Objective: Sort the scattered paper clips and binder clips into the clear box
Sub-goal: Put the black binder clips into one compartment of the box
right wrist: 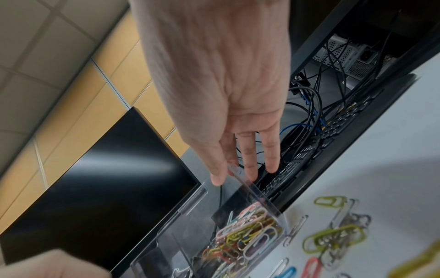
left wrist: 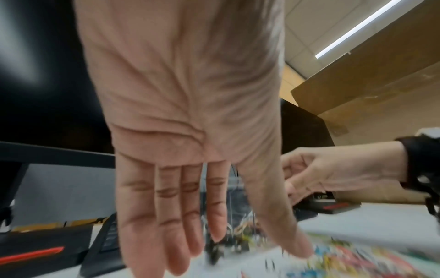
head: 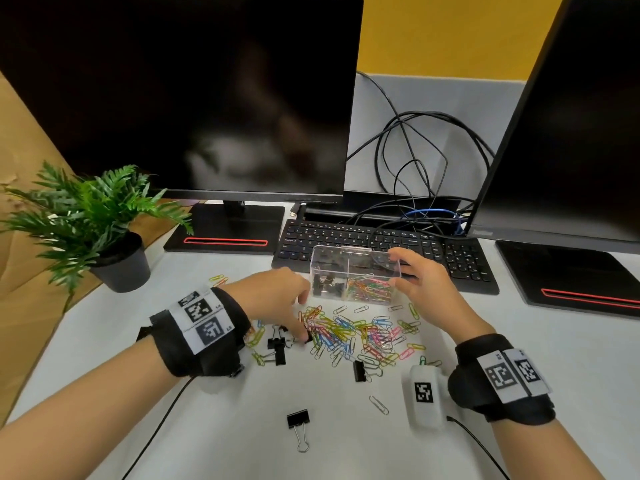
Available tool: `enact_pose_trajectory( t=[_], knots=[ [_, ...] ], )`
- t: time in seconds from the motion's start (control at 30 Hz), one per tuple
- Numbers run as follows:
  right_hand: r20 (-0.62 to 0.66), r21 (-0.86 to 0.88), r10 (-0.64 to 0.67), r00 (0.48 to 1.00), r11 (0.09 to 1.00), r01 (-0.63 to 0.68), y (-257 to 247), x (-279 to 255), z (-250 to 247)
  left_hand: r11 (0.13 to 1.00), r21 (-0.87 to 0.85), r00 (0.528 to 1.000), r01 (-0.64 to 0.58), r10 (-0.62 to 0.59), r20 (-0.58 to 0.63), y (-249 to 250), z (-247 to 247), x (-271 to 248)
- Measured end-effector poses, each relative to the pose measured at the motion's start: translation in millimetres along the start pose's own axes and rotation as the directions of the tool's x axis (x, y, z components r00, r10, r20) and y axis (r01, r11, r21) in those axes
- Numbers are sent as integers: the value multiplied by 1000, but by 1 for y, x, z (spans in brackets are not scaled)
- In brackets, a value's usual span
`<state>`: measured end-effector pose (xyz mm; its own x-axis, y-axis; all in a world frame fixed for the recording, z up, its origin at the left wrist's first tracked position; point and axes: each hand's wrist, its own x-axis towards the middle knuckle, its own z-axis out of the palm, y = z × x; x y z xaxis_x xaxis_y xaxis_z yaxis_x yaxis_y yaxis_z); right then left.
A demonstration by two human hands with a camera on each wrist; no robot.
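Nearest the person, a lone black binder clip with silver wire handles lies on the pale grey worktop, with a single silver paper clip just beyond it. Both are well apart from the main heap, so they will probably be gathered last.

Further out, the scattered heap of coloured paper clips spreads across the worktop, with more black binder clips at its left edge. The left hand reaches down into that left edge. In its wrist view the fingers are straight and the thumb points down at the blurred clips, so the grip looks apart and empty; whether a fingertip already touches a clip cannot be told.

Just behind the heap stands the clear plastic box with a middle divider. Black binder clips sit in its left compartment and coloured paper clips in its right one, so the sorting is under way, though much is left. The right hand rests at the box's right end, fingers straight against the rim and not curled round it, probably to steady the box while the other hand loads it.

Beyond lie a black keyboard, tangled black and blue cables, two dark monitors on black stands, and a green fern in a dark pot at the left. A grey partition and a yellow wall close off the back.
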<state>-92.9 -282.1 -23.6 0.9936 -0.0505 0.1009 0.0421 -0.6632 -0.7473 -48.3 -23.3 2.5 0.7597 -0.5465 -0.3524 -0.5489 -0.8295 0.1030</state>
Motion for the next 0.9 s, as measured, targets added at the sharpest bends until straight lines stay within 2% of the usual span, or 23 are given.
enact_pose_trajectory(
  t=[0.13,0.37,0.67,0.9],
  knots=[
    [-5,-7,1,1000,1000,-1,1,-1,0,998,66,999,5,-8,50,9,18,2],
    [-4,-4,3,1000,1000,-3,1,0,0,994,-109,1000,-29,28,-14,6,19,8],
    [-8,0,0,1000,1000,0,1,1,0,986,-161,998,-46,40,-40,3,18,9],
    [-4,1,3,1000,1000,-3,0,1,0,989,-87,992,-121,116,-55,6,19,10]
  ],
)
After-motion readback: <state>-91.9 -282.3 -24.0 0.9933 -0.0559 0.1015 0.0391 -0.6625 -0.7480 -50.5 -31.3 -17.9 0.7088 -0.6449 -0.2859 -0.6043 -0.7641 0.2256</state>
